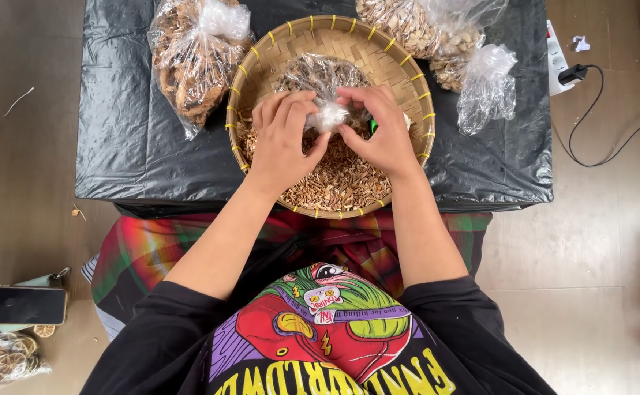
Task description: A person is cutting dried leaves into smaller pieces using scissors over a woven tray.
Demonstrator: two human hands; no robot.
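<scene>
A round woven bamboo tray (pixel 400 69) with yellow ties on its rim sits on a low table draped in black plastic (pixel 129 132). Loose brown dried chips (pixel 338 179) fill its near half. A small clear plastic bag (pixel 320 77) filled with the same brown chips lies in the tray. My left hand (pixel 283 135) and my right hand (pixel 378 128) both pinch the bag's twisted white neck (pixel 331 115) from either side, fingers closed on it.
Two large clear bags of dried pieces stand at the table's back left (pixel 192 62) and back right (pixel 426 29), with a small empty-looking bag (pixel 487 88) beside. A phone (pixel 18 305) and a bag of dried slices (pixel 1 358) lie on the floor left; a cable (pixel 605 110) right.
</scene>
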